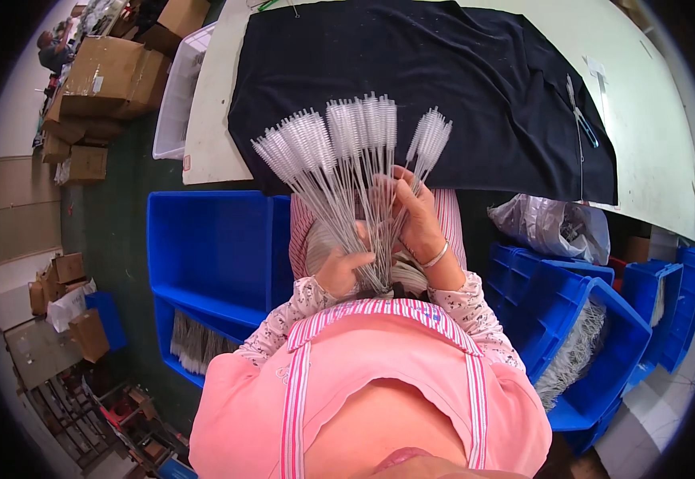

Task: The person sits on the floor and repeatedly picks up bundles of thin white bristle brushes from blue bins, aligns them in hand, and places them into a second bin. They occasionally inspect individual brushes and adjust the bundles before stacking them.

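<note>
In the head view, the left hand (346, 270) has its fingers closed around the lower stems of a fanned bundle of wire brushes (307, 142). The right hand (421, 217) pinches stems of the smaller cluster at the fan's right between its fingers. The bristle heads spread above the dark cloth (443, 64) along the near edge of the desk (651, 120); blue-handled snips (583, 126) lie toward its right edge. A blue bin (212, 255) sits below its near left corner.
</note>
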Motion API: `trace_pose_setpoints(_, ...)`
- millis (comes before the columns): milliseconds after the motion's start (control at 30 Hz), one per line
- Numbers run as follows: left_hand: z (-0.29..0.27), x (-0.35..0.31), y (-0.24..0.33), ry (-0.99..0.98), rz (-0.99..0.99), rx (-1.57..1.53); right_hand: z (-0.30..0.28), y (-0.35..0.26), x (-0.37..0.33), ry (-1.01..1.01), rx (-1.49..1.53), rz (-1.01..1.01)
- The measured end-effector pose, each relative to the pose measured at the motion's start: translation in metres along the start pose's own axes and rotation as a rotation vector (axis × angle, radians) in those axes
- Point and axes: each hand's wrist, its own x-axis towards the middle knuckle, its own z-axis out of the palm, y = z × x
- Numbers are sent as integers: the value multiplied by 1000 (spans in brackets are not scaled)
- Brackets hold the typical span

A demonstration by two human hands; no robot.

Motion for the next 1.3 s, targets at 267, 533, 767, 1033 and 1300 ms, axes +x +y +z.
trace_pose_setpoints(267,-1,-2,4,29,-80,-35,-3,-6,-4,-59,-172,122)
trace_pose_setpoints(533,-19,-3,-10,57,-33,-36,-15,2,4,-114,-144,133)
trace_pose_setpoints(767,-2,-1,-3,6,6,0,2,-2,-4,-81,-98,156)
trace_pose_setpoints(1033,9,-6,1,57,-30,-190,-5,-4,-3,-163,-107,168)
trace_pose_setpoints(1300,9,-6,5,-14,-72,-230,-11,-2,-1,-173,-89,186)
